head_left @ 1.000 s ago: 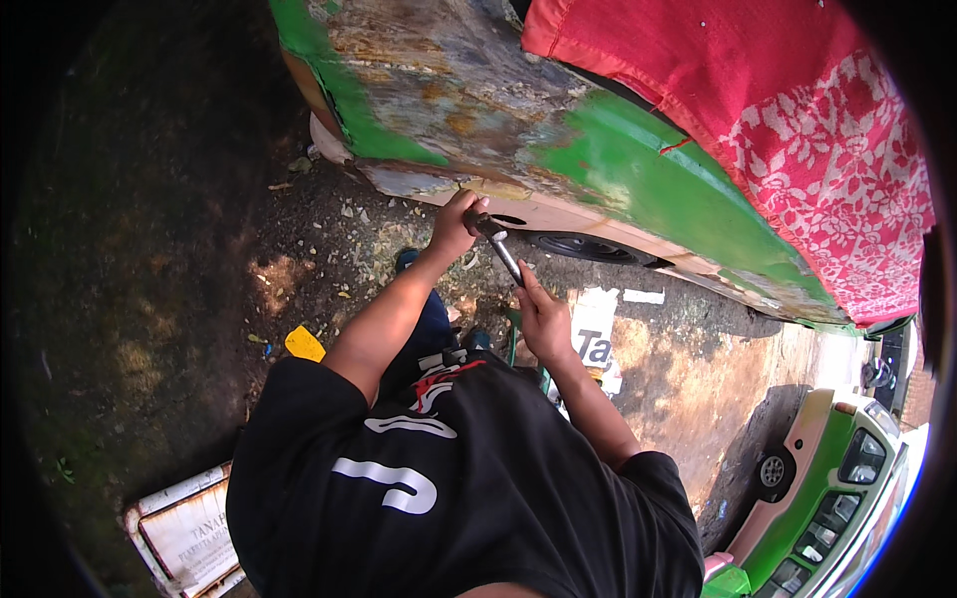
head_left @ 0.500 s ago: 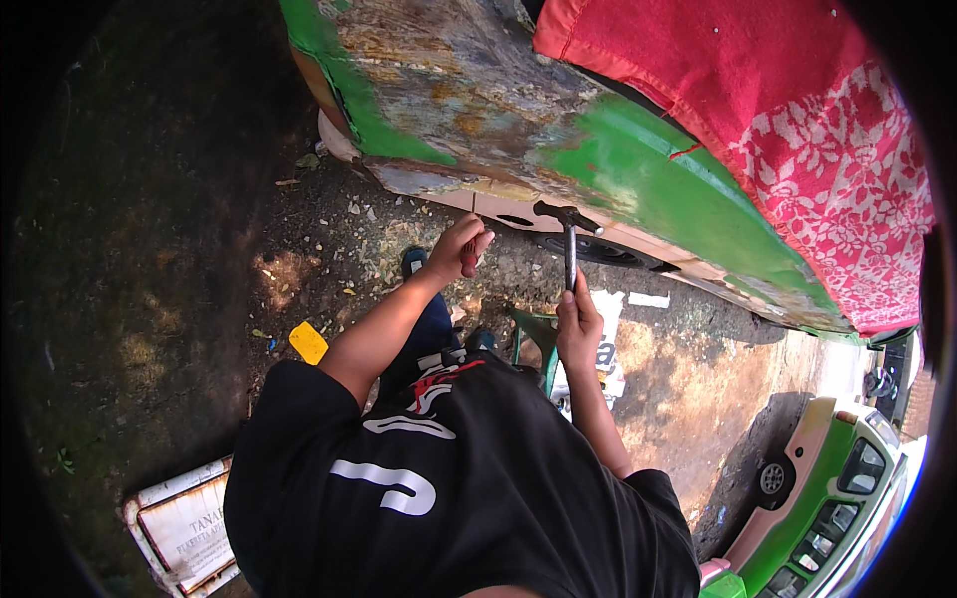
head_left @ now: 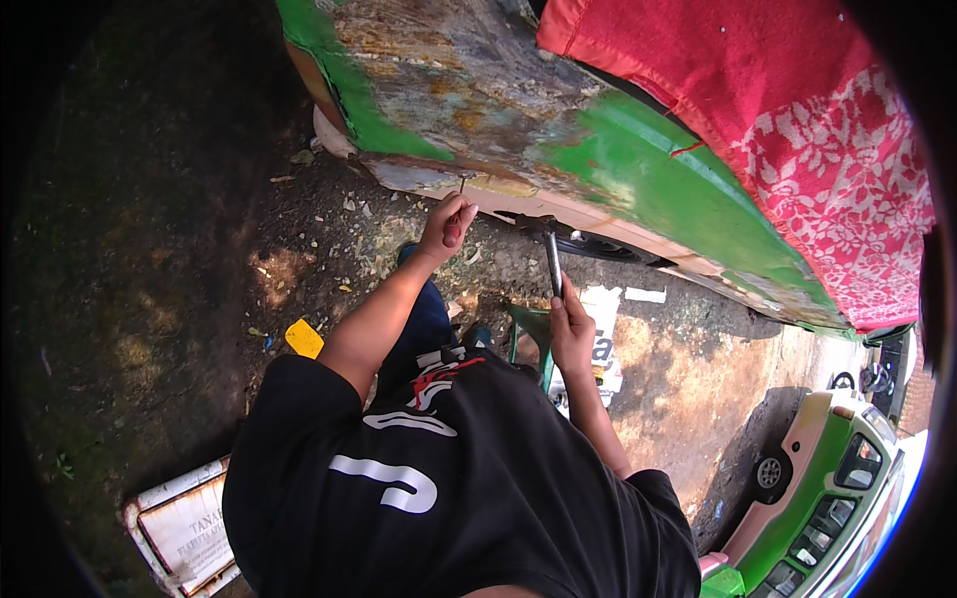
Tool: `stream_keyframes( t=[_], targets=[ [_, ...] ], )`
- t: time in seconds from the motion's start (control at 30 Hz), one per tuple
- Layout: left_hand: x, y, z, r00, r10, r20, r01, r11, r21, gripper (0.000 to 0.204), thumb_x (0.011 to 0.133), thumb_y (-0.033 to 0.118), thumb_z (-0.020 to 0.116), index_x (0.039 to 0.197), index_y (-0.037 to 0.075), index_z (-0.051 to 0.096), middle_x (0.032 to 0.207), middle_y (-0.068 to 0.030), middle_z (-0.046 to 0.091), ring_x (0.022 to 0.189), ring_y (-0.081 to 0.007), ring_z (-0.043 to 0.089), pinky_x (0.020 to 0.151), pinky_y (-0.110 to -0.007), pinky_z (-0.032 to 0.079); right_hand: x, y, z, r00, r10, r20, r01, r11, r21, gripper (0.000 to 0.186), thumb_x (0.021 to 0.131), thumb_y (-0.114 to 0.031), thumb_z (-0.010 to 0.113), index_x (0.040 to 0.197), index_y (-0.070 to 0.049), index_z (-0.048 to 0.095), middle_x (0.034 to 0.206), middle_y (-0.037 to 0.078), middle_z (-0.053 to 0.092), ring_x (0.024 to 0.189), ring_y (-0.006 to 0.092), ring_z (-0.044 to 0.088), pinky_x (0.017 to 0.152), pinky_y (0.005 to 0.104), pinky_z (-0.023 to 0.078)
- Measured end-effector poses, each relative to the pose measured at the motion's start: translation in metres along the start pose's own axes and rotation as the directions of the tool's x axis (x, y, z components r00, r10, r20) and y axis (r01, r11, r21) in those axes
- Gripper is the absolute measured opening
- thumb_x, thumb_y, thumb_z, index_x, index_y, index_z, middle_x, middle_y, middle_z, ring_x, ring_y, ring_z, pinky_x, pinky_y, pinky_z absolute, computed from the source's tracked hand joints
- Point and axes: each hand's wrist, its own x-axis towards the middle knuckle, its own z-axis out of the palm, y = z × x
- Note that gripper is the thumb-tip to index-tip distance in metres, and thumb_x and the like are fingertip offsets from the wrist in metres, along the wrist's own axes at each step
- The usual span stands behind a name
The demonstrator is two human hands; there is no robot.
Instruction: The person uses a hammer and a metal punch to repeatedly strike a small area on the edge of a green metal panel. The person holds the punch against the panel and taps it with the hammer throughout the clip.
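Note:
My left hand is closed around the red handle of a screwdriver. Its thin shaft points away from me, and the tip is at the lower edge of the vehicle body panel; whether it touches cannot be made out. That panel is green, with a large bare, rusty, scraped patch. To the right, my right hand grips a hammer by its metal shaft. The dark hammer head is just right of the screwdriver, apart from it, in front of the pale lower strip of the body.
A red floral cloth drapes over the vehicle, with a wheel below. Near my legs are a green stool and a white printed bag. A yellow piece and debris lie on the ground. A green-and-pink van stands at right.
My left hand has moved slightly away from me and left, taking the screwdriver closer to the panel edge. The hammer has swung left and a little lower, toward the screwdriver.

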Motion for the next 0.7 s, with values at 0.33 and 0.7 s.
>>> stream_keyframes(
  t=[0.33,0.7],
  targets=[
    [0.009,-0.002,-0.008,0.999,0.039,0.029,-0.04,0.998,0.055,0.022,0.098,0.013,0.057,0.082,0.0,0.049,0.074,-0.0077,0.044,0.069,-0.0184,0.043,0.067,-0.031,0.039,0.003,-0.013,0.002,0.999,-0.023,0.043,0.026,0.998,-0.056,0.043,0.099,-0.011,0.055,0.142,-0.006,0.05,0.083,0.0,0.061,0.073,0.0056,0.048,0.069,0.0224,0.045],
    [0.036,0.02,-0.002,0.971,-0.24,0.016,0.234,0.959,0.162,0.034,0.099,0.029,0.056,0.082,0.001,0.05,0.069,-0.0148,0.051,0.062,-0.028,0.05,0.06,-0.039,0.041,0.02,-0.036,0.03,0.926,-0.311,0.215,0.376,0.819,-0.434,0.048,0.092,-0.002,0.062,0.139,-0.007,0.054,0.089,0.02,0.068,0.069,0.0243,0.065,0.067,0.0309,0.051]
  ],
)
